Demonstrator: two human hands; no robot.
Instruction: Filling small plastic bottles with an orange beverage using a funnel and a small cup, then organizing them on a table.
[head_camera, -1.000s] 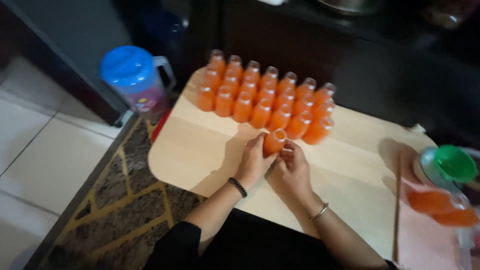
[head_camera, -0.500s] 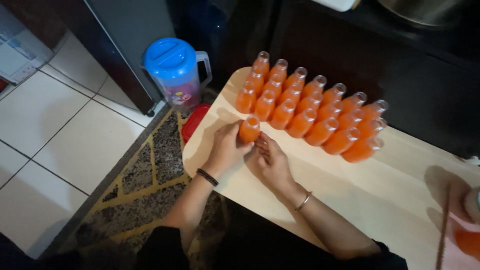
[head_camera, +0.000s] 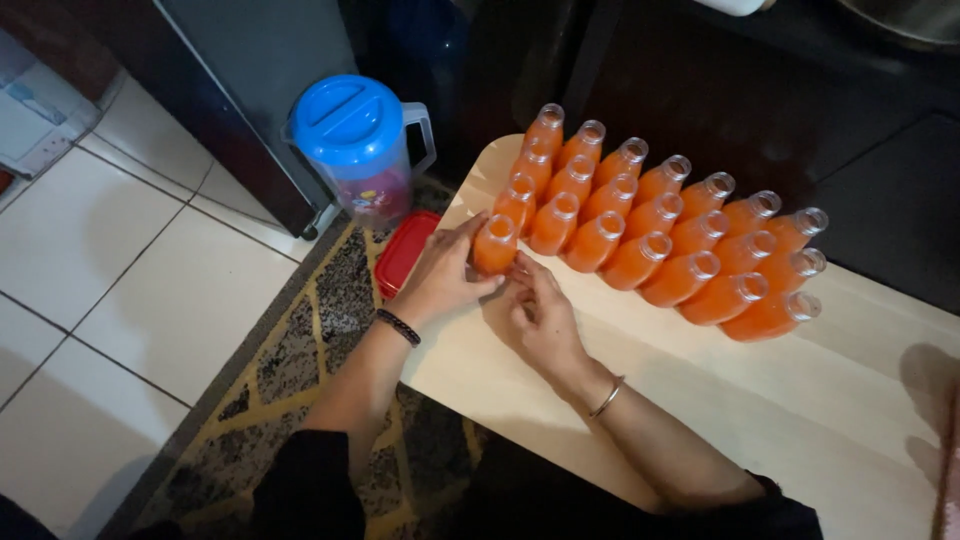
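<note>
I've got my left hand (head_camera: 440, 275) wrapped round an open orange bottle (head_camera: 495, 245) at the near-left end of the bottle rows (head_camera: 660, 230) on the wooden board (head_camera: 800, 400), right hand (head_camera: 540, 310) loosely open with fingertips at its base, placing it; next it needs nudging flush, upright.

Beside the one blue-lidded jug (head_camera: 357, 145) stand twenty-one orange bottles (head_camera: 640, 215) on one board (head_camera: 800, 420), one red lid (head_camera: 405, 250) under its edge, and two hands.
</note>
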